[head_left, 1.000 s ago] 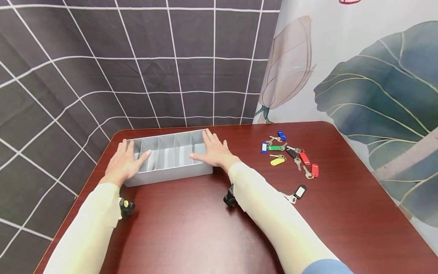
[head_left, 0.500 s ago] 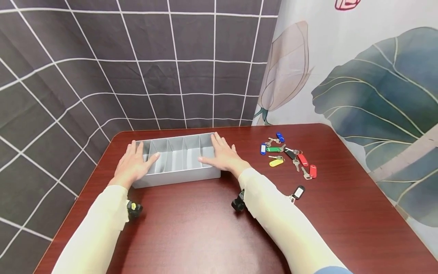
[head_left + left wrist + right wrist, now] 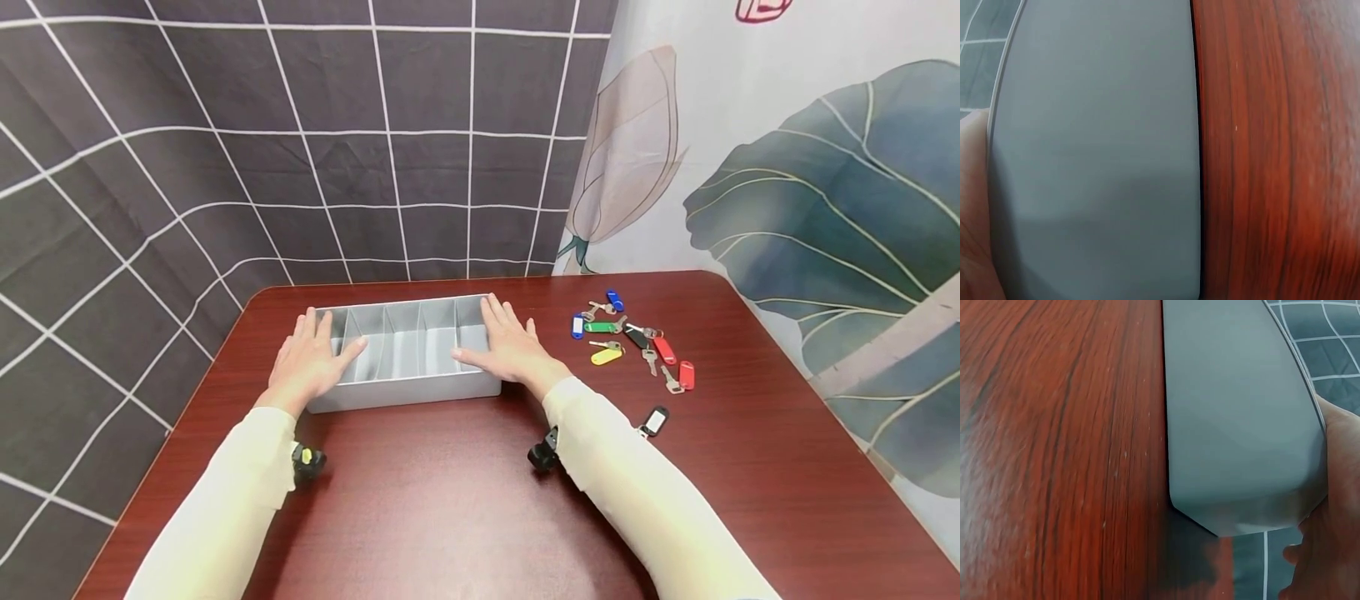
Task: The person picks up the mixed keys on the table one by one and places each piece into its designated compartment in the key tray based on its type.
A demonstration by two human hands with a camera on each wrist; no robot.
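Observation:
A long grey divided tray (image 3: 405, 390) stands on the dark red table, its compartments bare. My left hand (image 3: 311, 367) lies over the tray's left end, fingers straight along it and thumb reaching across the front rim. At the opposite end my right hand (image 3: 513, 346) rests the same way, fingers extended and thumb over the compartment. Both wrist views show the tray's smooth front wall (image 3: 1097, 150) close up, with part of a hand at its rim. In the right wrist view, the tray's lower corner (image 3: 1241, 512) casts a shadow on the wood.
Several keys with coloured tags lie to the right, among them a green tag (image 3: 600, 327), a yellow tag (image 3: 606, 357) and a red tag (image 3: 686, 375). A black tag (image 3: 655, 421) lies nearer, by the right sleeve (image 3: 637, 479). A dark checked cloth (image 3: 420, 167) hangs behind the table.
The tray has slid to the right along the table, both hands moving with it. The keys stay in place; the head view has shifted slightly.

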